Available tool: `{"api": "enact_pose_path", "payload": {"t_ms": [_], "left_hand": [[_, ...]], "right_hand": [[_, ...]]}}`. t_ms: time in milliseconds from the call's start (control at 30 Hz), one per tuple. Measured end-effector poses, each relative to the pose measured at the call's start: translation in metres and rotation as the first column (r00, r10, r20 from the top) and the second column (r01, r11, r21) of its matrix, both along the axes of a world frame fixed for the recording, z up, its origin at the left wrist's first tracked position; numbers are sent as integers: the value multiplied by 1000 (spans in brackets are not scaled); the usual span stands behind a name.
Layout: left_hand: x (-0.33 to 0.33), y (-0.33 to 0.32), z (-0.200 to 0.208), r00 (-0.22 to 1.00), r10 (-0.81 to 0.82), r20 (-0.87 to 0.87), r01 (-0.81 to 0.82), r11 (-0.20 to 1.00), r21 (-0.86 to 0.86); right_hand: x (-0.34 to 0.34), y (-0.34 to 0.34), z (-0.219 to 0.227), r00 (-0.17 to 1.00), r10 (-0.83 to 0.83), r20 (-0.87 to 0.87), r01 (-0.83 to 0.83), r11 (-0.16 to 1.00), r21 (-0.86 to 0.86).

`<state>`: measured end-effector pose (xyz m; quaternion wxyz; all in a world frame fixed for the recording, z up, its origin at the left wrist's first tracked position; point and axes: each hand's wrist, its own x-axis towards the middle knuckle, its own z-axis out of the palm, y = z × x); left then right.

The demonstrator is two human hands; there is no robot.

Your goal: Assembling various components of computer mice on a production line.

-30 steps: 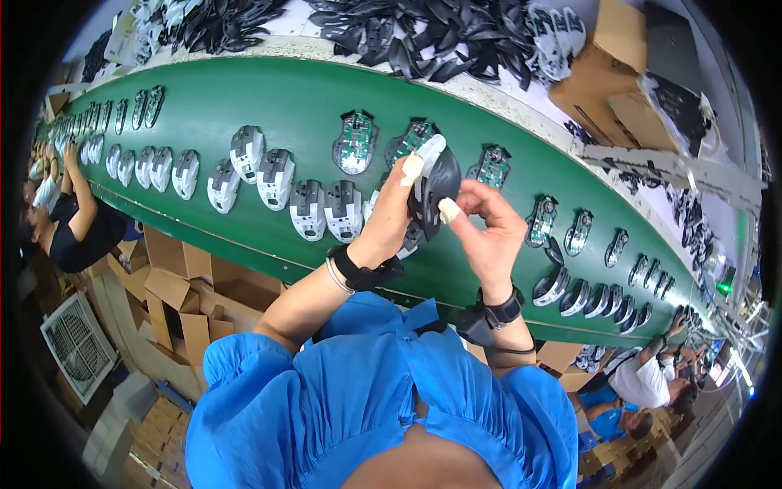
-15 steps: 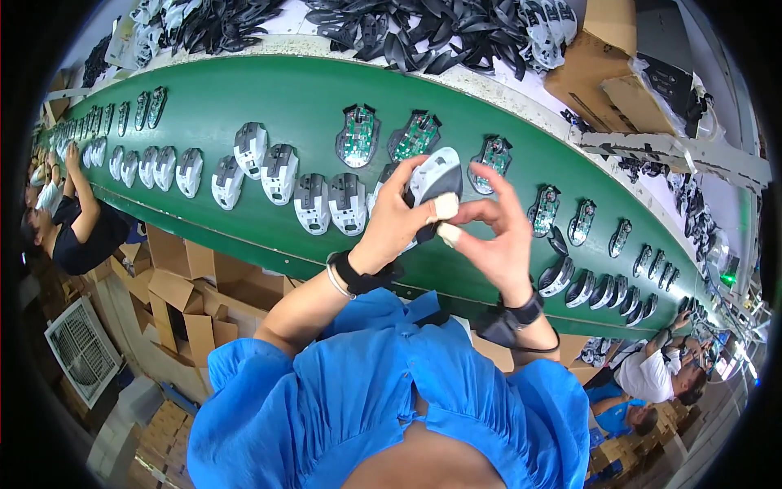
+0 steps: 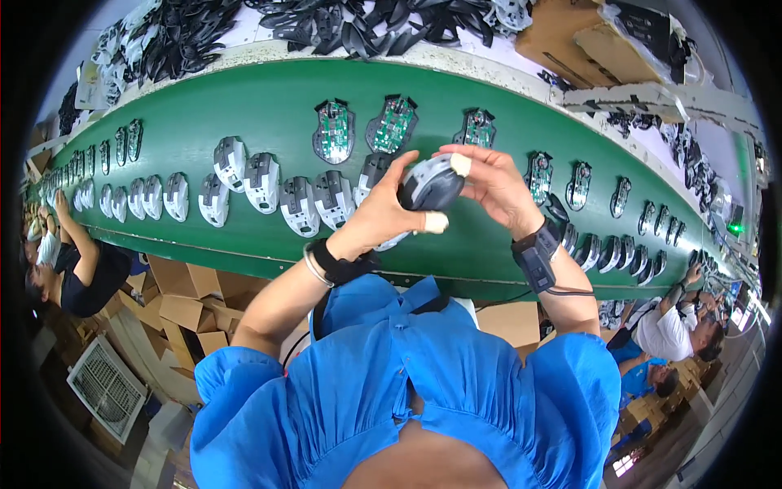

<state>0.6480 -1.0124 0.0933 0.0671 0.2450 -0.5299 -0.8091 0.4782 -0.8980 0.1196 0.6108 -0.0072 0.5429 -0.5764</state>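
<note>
A grey-and-black computer mouse shell [image 3: 436,186] is held up over the green belt, between my two hands. My left hand [image 3: 383,210] closes round its left side, with the covered thumb under the lower edge. From the right, my right hand [image 3: 498,189] grips its upper right edge between fingers and a thumb that is partly hidden. Pale covers sit on some of my fingertips. Just left of my left hand, grey-and-black mouse shells [image 3: 300,205] stand in a row on the belt. Beyond my hands lie mouse bases with green circuit boards [image 3: 393,124].
The green belt [image 3: 204,98] runs across from left to right. Black plastic parts [image 3: 366,24] are heaped on the ledge behind it, beside a cardboard box [image 3: 562,41]. More boxes [image 3: 191,310] stand below the belt. Co-workers [image 3: 81,269] sit at both ends.
The mouse shell has been turned so its dark face shows more. My right hand has gone from its lower end to its upper right edge. The view has shifted slightly.
</note>
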Motion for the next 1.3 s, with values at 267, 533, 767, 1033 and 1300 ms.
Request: {"api": "enact_pose_path", "payload": {"t_ms": [267,533,767,1033,1300], "left_hand": [[3,15,7,826,-457,330,559,739,-375],[12,76,-26,910,-341,234,382,478,-790],[54,55,-71,906,-13,424,422,128,-898],[72,47,-76,864,-281,417,420,-52,-906],[65,40,-51,919,-158,362,386,557,-736]], "right_hand": [[27,49,4,586,458,-668,-435,874,217],[45,166,-38,-130,354,-926,155,930,334],[25,211,-66,-46,565,-823,567,693,444],[-63,236,-81,-259,775,-577,439,626,644],[-39,215,-81,-43,704,-709,486,635,601]]}}
